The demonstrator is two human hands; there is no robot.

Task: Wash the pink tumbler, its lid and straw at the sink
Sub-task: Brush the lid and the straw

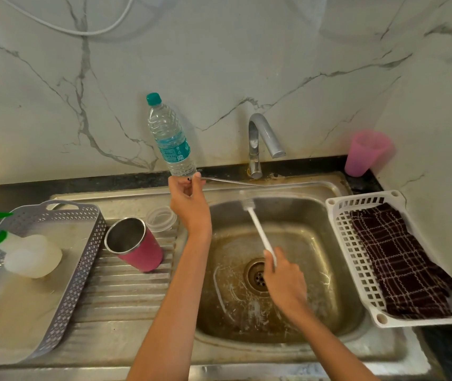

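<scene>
I'm on the straw step: my left hand pinches the straw along the back rim of the sink, my right hand has its fingers clamped on the thin brush, and next I'd thread the brush into the straw's free end.

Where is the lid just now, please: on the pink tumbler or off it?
Off. The pink tumbler stands open on the drainboard, steel inside showing; the clear lid lies beside it.
</scene>
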